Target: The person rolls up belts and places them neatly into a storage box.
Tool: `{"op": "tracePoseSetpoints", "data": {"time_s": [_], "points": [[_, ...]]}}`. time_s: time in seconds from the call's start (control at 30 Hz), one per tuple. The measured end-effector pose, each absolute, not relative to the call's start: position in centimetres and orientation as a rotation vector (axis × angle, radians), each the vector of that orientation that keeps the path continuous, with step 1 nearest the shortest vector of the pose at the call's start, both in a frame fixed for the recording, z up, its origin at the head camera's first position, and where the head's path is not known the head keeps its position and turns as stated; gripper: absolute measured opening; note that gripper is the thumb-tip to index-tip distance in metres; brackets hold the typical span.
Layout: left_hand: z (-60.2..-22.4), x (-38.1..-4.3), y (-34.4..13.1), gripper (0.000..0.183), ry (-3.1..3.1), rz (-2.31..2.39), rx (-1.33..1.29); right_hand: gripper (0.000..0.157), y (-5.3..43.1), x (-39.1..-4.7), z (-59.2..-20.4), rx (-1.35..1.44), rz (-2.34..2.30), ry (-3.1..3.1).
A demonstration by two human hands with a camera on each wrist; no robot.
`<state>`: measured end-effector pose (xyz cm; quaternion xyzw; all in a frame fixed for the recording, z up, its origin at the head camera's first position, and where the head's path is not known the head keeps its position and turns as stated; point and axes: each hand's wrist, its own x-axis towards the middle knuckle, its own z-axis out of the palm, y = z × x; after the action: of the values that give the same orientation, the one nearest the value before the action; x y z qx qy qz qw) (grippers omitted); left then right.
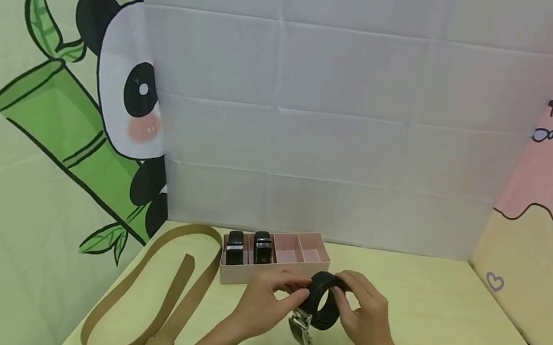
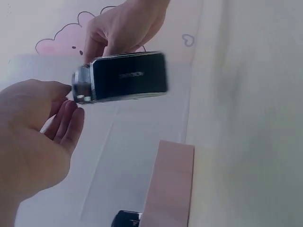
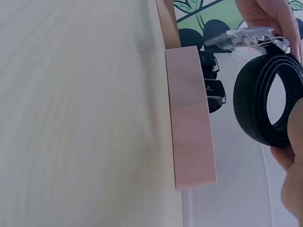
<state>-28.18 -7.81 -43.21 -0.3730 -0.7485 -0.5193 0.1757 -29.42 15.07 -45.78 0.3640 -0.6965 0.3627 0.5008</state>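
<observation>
A black belt (image 1: 325,319), rolled into a coil, is held up above the table between both hands. Its silver-edged buckle (image 1: 300,329) hangs open from the coil on the left side; in the left wrist view the buckle plate (image 2: 130,75) faces the camera. My left hand (image 1: 265,299) pinches the coil near the buckle with thumb and fingers. On the other side my right hand (image 1: 365,314) grips the coil's upper right edge, thumb inside and fingers outside. The right wrist view shows the layered coil (image 3: 258,101) from the side.
Behind the hands stands a pink divided box (image 1: 251,275). Two rolled black belts, one at the far left (image 1: 235,249) and one beside it (image 1: 263,247), sit in its left compartments. A long tan strap (image 1: 115,303) lies looped on the table's left side.
</observation>
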Motion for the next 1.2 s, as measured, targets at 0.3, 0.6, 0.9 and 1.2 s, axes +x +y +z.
{"op": "tracePoseSetpoints", "data": {"time_s": [0.3,0.6,0.9,1.2], "points": [[-43.8,-28.2,-9.4,0.038,-2.204,-2.081,-1.193,0.031,14.1,-27.7,-43.3,0.761,1.231,-1.719],[-43.8,-28.1,-9.6,0.044,-2.202,-2.220,-1.242,0.022,13.4,-26.9,-43.5,0.558,1.416,-1.899],[-44.1,-28.2,-9.6,0.053,-2.155,-2.277,-1.275,0.017,12.7,-26.8,-43.8,0.478,1.518,-1.952],[-44.7,-27.9,-8.9,0.045,-2.130,-2.071,-1.178,0.018,12.8,-27.7,-44.4,0.534,1.597,-2.056]]}}
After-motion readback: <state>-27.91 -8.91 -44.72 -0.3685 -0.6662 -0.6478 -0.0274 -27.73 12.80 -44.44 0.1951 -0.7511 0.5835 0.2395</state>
